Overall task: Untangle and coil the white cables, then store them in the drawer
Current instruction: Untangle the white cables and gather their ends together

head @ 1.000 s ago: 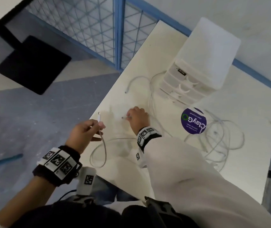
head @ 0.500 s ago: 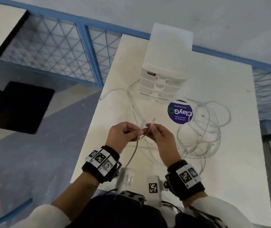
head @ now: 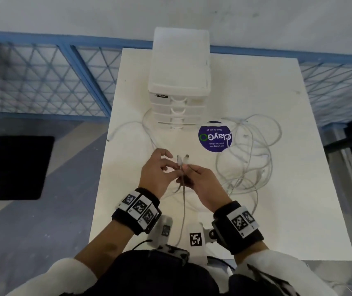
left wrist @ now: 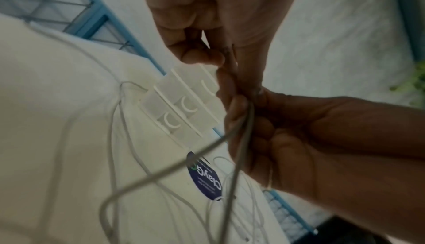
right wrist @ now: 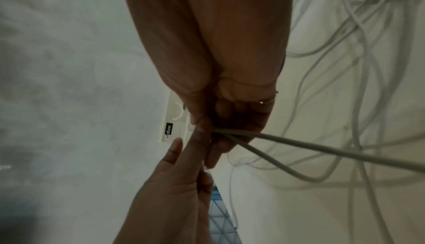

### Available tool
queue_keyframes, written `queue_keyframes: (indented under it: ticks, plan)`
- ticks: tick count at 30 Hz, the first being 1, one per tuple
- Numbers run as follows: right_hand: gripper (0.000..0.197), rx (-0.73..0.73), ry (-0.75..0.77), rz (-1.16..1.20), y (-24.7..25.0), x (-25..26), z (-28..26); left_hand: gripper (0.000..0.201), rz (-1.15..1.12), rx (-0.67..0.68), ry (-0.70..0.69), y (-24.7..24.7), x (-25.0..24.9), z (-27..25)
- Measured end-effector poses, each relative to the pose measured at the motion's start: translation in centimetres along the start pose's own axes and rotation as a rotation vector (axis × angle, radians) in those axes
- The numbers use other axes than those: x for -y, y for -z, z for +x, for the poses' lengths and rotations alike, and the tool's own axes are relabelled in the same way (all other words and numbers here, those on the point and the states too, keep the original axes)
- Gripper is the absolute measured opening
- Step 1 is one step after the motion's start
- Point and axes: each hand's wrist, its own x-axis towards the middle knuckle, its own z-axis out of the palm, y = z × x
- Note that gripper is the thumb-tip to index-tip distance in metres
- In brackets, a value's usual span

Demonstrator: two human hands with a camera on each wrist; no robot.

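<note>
Both hands meet above the near middle of the white table (head: pixel 299 210). My left hand (head: pixel 167 165) and right hand (head: pixel 192 168) pinch one white cable (head: pixel 184 201) just below its two plug ends (head: pixel 182 160), which stand side by side. Both strands hang down from the pinch toward my lap. In the right wrist view the two strands (right wrist: pixel 322 144) run out from the right hand (right wrist: pixel 215 138), and the left hand's fingertips (right wrist: pixel 195 135) touch them. A tangle of white cables (head: pixel 247 154) lies on the table to the right. The white drawer unit (head: pixel 180 82) stands at the back with its drawers shut.
A round purple sticker (head: pixel 215 136) lies in front of the drawer unit. Another white cable (head: pixel 128 127) curves from the unit to the table's left edge. Blue mesh fencing (head: pixel 42 82) runs behind the table, and a black mat (head: pixel 14 167) lies on the floor to the left.
My left hand brought its cable end in from beyond the table's left edge, and my right hand lifted the other end off the table. Both ends now sit together between the hands. The head view swung square to the table.
</note>
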Motion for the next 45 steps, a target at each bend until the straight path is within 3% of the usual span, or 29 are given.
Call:
queue_keyframes:
  ticks: [3,6,9,13,17,20,24,29,31,34,37,40,45]
  plan:
    - [0.02,-0.002,0.019,-0.094,0.1,0.2,0.8,0.059,0.066,0.081,-0.051,1.4,0.9,1.6]
    - [0.024,-0.08,-0.001,-0.028,0.5,0.0,1.7,0.042,0.233,0.018,-0.016,5.3,3.2,5.6]
    - [0.027,-0.132,-0.041,0.005,1.1,-0.5,2.6,0.027,0.615,-0.071,0.066,10.0,6.9,10.3]
    - [0.027,-0.194,-0.031,-0.085,1.4,-0.7,2.9,0.043,0.933,-0.026,0.113,12.4,10.8,14.1]
    - [0.021,-0.217,0.014,-0.129,1.8,-1.2,2.4,0.043,0.948,-0.01,0.219,12.6,12.4,15.0]
    - [0.015,-0.205,0.031,-0.176,2.3,-1.5,2.2,0.032,0.957,-0.047,0.205,12.7,12.7,15.0]
    - [0.024,-0.204,0.003,-0.171,2.7,-1.5,1.9,0.029,0.657,-0.083,0.167,12.5,10.5,13.0]
    - [0.025,-0.205,0.007,-0.045,2.3,-0.9,1.5,0.03,0.203,-0.349,-0.045,13.3,2.9,6.5]
    - [0.026,-0.185,0.042,-0.017,2.1,-0.4,1.1,0.032,-0.021,-0.345,-0.19,13.4,-1.0,3.3]
    - [0.026,-0.129,0.099,0.029,1.4,0.8,0.5,0.018,-0.173,-0.281,-0.343,12.6,-5.5,0.0]
    - [0.026,-0.053,0.164,0.063,0.9,2.2,-0.1,0.021,-0.364,-0.178,-0.253,10.6,-6.8,-1.4]
    - [0.023,0.025,0.222,0.061,0.6,3.4,-0.6,0.019,-0.322,-0.092,-0.062,7.5,-5.4,-1.6]
    - [0.021,0.037,0.238,-0.013,0.3,3.6,-1.3,0.015,-0.428,-0.107,0.208,3.2,-2.3,-1.9]
